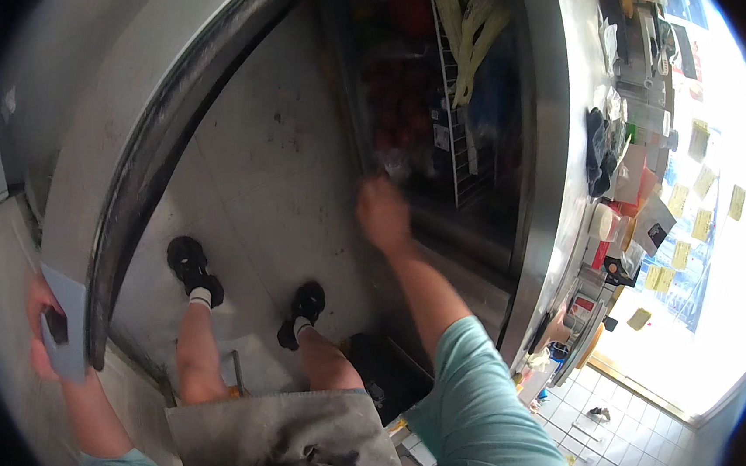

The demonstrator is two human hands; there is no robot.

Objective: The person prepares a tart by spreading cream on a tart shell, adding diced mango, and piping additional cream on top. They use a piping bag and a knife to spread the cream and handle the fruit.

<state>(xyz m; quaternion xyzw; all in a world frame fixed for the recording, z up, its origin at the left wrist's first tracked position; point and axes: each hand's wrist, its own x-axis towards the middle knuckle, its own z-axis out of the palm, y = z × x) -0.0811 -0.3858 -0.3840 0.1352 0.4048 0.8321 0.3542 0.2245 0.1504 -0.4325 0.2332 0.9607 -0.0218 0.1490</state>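
My left hand [39, 329] curls round a pale flat piece [72, 351] with a dark opening, at the free end of an open fridge door [109, 160]. My right hand [383, 212] is closed at the front of the dark fridge compartment [469, 241]. Its fingertips are hidden and slightly blurred; whether they grip anything I cannot make out. Just beyond it lies a crinkled clear plastic bag [393, 163]. Behind that are red round items [392, 103], dim and blurred. A white wire rack [460, 148] stands to their right, with long pale yellow-green strips [471, 44] over it.
A steel counter edge [564, 143] runs along the right, crowded with containers, packets and a dark cloth [600, 154]. Yellow notes [701, 224] hang on a bright window behind. My black shoes [191, 267] stand on the grey floor [246, 179] between door and fridge.
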